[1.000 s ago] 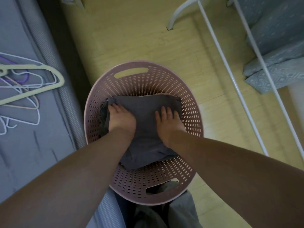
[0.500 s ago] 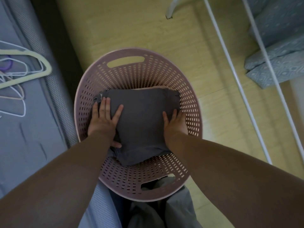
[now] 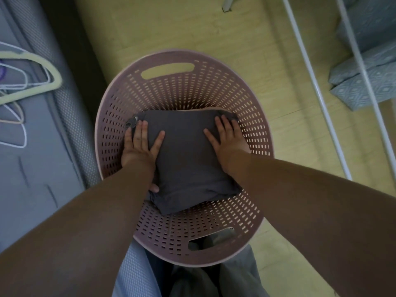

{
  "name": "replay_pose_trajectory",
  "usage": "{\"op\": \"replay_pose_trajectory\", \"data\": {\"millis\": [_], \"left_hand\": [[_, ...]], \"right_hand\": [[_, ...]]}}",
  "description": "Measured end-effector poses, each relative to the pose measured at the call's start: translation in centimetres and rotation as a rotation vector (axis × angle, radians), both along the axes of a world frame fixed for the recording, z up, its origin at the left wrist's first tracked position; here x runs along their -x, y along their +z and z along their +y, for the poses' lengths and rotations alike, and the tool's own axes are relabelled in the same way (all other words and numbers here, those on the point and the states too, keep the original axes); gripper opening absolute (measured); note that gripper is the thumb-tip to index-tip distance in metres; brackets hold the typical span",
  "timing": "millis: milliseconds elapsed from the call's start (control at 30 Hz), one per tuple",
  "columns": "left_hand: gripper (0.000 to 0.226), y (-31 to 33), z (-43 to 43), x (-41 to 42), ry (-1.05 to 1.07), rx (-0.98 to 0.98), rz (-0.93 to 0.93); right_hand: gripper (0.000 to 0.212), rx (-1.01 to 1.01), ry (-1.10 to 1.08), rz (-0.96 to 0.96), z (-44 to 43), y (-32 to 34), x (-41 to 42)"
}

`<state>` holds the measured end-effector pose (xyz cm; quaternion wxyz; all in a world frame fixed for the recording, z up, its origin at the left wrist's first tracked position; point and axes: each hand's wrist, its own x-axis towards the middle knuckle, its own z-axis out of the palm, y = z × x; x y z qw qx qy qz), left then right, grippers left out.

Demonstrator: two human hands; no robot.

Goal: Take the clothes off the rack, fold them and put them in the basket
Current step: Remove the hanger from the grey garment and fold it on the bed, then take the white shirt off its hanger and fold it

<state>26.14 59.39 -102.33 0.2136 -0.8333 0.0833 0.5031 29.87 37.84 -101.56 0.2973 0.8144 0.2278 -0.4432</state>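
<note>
garment position: the folded garment [image 3: 188, 159] lies inside the basket [image 3: 192, 86], on its bottom, between the two handle slots
left hand: the left hand [image 3: 139, 148] lies flat on the garment's left edge, fingers straight and spread, pressing down without gripping anything
right hand: the right hand [image 3: 227, 140] lies flat on the garment's right side near the far corner, fingers straight, palm down, nothing grasped
garment look: dark grey cloth, folded to a rough square, smooth on top with layered edges showing at the near side; a small bunched bit sticks out at the far left corner
basket: pinkish, round, slotted walls, standing on the yellow floor [image 3: 162, 28]
nearby: hangers [image 3: 32, 67] lie on the grey surface to the left; white rack bars [image 3: 308, 67] cross the right
</note>
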Motion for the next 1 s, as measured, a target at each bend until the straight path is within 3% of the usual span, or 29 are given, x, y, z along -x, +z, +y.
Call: {"op": "replay_pose_trajectory", "data": {"millis": [100, 233, 267, 367, 533, 667, 800, 933, 1000], "left_hand": [[0.164, -0.5, 0.3, -0.1, 0.002, 0.006, 0.02], [0.161, 1.2, 0.2, -0.8, -0.019, 0.036, 0.039], [0.152, 2.2, -0.1, -1.1, -0.007, 0.043, 0.048], [0.097, 6.5, -1.2, -1.9, 0.045, 0.121, 0.038], [0.05, 17.8, -2.3, -0.7, 0.3, 0.296, -0.073], [0.042, 29.1, -3.2, 1.7, 0.469, 0.373, -0.083], [0.045, 39.3, -2.8, 4.9, 0.652, 0.38, -0.165], [0.045, 47.3, -2.7, 6.5, 0.854, 0.411, -0.262], [0.037, 50.3, -2.8, 6.6, 0.907, 0.428, -0.33]], "right_hand": [[0.12, -0.016, 0.006, 0.008, -0.3, -0.7, 0.1], [0.109, -0.015, -0.05, 0.024, 0.5, 1.3, 0.5], [0.106, -0.02, -0.089, 0.033, 0.7, 2.3, 0.7], [0.102, -0.123, -0.312, 0.056, 2.1, 7.2, 1.4], [0.09, -0.347, -0.593, 0.067, 3.0, 20.0, 2.5], [0.078, -0.427, -0.79, 0.078, 3.2, 31.6, 4.3], [0.039, -0.559, -1.036, -0.013, 3.0, 42.5, 6.6], [0.042, -0.627, -1.128, -0.075, 2.0, 50.7, 9.2], [0.03, -0.662, -1.171, -0.105, 1.4, 54.0, 10.0]]}}
